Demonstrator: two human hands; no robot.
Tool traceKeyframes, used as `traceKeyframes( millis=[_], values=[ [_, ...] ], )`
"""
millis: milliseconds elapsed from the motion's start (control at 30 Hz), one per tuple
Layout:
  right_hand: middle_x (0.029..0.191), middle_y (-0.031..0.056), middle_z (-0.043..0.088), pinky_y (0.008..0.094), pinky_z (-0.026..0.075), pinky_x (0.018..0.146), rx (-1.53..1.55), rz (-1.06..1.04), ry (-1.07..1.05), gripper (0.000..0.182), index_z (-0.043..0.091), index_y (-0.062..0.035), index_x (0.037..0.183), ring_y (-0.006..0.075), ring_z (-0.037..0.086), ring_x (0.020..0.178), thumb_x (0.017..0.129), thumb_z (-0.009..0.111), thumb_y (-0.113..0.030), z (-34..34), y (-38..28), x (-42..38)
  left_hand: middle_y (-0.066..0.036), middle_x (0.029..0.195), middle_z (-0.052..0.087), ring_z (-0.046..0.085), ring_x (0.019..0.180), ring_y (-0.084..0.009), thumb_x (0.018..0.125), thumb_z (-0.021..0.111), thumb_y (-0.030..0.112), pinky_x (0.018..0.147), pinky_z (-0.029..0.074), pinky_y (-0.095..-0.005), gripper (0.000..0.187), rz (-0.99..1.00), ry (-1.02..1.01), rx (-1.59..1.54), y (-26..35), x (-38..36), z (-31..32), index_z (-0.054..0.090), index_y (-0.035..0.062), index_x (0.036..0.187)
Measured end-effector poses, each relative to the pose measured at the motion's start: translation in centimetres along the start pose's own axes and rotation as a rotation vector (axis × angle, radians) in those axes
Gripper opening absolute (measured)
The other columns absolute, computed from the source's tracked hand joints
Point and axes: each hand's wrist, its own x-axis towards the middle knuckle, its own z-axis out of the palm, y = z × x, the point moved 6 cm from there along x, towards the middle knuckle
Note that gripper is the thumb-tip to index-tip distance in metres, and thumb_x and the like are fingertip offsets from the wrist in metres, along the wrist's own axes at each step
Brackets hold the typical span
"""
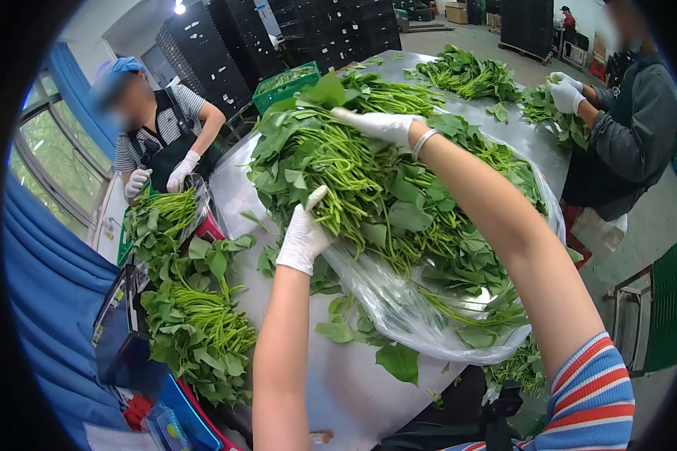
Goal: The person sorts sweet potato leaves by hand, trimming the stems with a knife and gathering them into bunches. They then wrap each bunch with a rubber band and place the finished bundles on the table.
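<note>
A large bunch of leafy green stems is held between my two hands above the metal table. My left hand, in a white glove, grips its near side, with the thumb over the stems and the other fingers mostly hidden. On the far side, my right hand, also gloved, clasps the bunch with its thumb stretched along the top; its other fingers are hidden by the greens. Beneath and to the right lies a heap of the same greens on a clear plastic bag.
More bunches lie along the table's left edge, near a co-worker in a blue cap. Another co-worker handles greens at the right. A green crate stands at the far edge of the metal table. Black crates are stacked behind.
</note>
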Motion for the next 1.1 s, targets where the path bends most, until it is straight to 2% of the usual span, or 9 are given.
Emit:
traceKeyframes(
  millis=[100, 200, 333, 367, 433, 567, 633, 833, 1100],
  values=[
    [0.14, 0.0205, 0.036, 0.0359, 0.028, 0.107, -1.134, 0.111, 0.218, 0.104, 0.027, 0.0005, 0.14, 0.0307, 0.034, 0.13, 0.071, 0.043, -0.077, 4.5, 0.1, -1.8, -0.011, 0.115, 0.059, 0.055, 0.104, -0.0301, 0.083, 0.057, 0.045, 0.091, 0.038, -0.0542, 0.052, -0.03, -0.043, -0.106, -0.2, -0.5, -1.1, 0.053, 0.0095, 0.12],
    [0.139, 0.0203, 0.036, 0.0352, 0.03, 0.106, -1.232, 0.136, 0.128, 0.109, 0.027, -0.0005, 0.14, 0.0321, 0.036, 0.129, 0.067, 0.046, -0.078, 5.4, -0.2, -0.3, -0.013, 0.12, 0.056, 0.053, 0.108, -0.0317, 0.084, 0.053, 0.051, 0.095, 0.034, -0.0568, 0.058, -0.011, -0.048, -0.106, -0.8, -1.1, -2.0, 0.05, 0.0092, 0.124],
    [0.145, 0.0182, 0.028, 0.035, 0.022, 0.109, -0.964, 0.087, 0.06, 0.097, 0.033, -0.0112, 0.14, 0.03, 0.031, 0.132, 0.07, 0.039, -0.079, 2.6, -1.1, 0.2, -0.014, 0.123, 0.053, 0.05, 0.112, -0.033, 0.079, 0.053, 0.062, 0.097, 0.031, -0.0582, 0.072, -0.009, -0.062, -0.101, -0.5, -1.1, -2.3, 0.046, 0.01, 0.128],
    [0.144, 0.0187, 0.029, 0.0346, 0.022, 0.11, -0.332, 0.259, -0.056, 0.099, 0.033, -0.0079, 0.139, 0.0294, 0.032, 0.132, 0.071, 0.04, -0.078, 2.3, 3.4, 4.8, -0.014, 0.123, 0.053, 0.05, 0.11, -0.0331, 0.077, 0.054, 0.064, 0.094, 0.034, -0.0577, 0.075, -0.032, -0.064, -0.125, -0.4, -1.0, -2.0, 0.046, 0.0106, 0.128],
    [0.141, 0.0235, 0.032, 0.0365, 0.025, 0.107, -1.024, 0.114, 0.011, 0.107, 0.034, 0.0004, 0.137, 0.0327, 0.032, 0.131, 0.069, 0.039, -0.081, 5.3, 0.0, -1.3, -0.014, 0.123, 0.053, 0.05, 0.11, -0.0337, 0.073, 0.054, 0.07, 0.094, 0.033, -0.059, 0.081, -0.029, -0.047, -0.124, -0.4, -0.5, -2.2, 0.045, 0.0113, 0.129],
    [0.133, 0.031, 0.038, 0.0336, 0.033, 0.103, -0.745, -0.113, -0.012, 0.113, 0.036, 0.0114, 0.131, 0.0364, 0.042, 0.123, 0.063, 0.053, -0.077, 8.4, 1.8, 0.3, -0.013, 0.134, 0.043, 0.039, 0.123, -0.0356, 0.071, 0.042, 0.079, 0.097, 0.026, -0.064, 0.092, 0.062, -0.065, -0.011, -0.5, -1.1, -2.5, 0.035, 0.0149, 0.137],
    [0.122, 0.0303, 0.05, 0.0336, 0.04, 0.097, -0.821, -0.186, 0.259, 0.112, 0.037, 0.0153, 0.127, 0.0365, 0.05, 0.116, 0.06, 0.06, -0.071, 10.3, 1.0, -2.4, -0.013, 0.135, 0.042, 0.039, 0.123, -0.036, 0.072, 0.04, 0.079, 0.097, 0.028, -0.063, 0.092, 0.067, -0.081, -0.026, -0.5, -3.0, -3.0, 0.033, 0.0159, 0.138],
    [0.111, 0.0306, 0.051, 0.0385, 0.045, 0.089, -0.797, -0.246, 0.302, 0.095, 0.036, 0.0074, 0.129, 0.0402, 0.054, 0.103, 0.067, 0.061, -0.06, 15.4, 0.5, -9.0, -0.011, 0.134, 0.043, 0.043, 0.12, -0.0332, 0.074, 0.048, 0.074, 0.095, 0.037, -0.0574, 0.087, 0.112, 0.06, -0.037, -0.9, -9.3, -6.3, 0.035, 0.0155, 0.137],
    [0.116, 0.0292, 0.048, 0.0368, 0.04, 0.095, -0.664, -0.483, 0.299, 0.098, 0.03, 0.0058, 0.135, 0.0379, 0.05, 0.109, 0.068, 0.063, -0.058, 17.1, -4.0, -19.7, -0.006, 0.126, 0.05, 0.048, 0.115, -0.0229, 0.083, 0.06, 0.048, 0.097, 0.042, -0.041, 0.062, 0.384, 0.21, 0.01, -0.3, -19.0, 2.2, 0.043, 0.0128, 0.131]
  ],
)
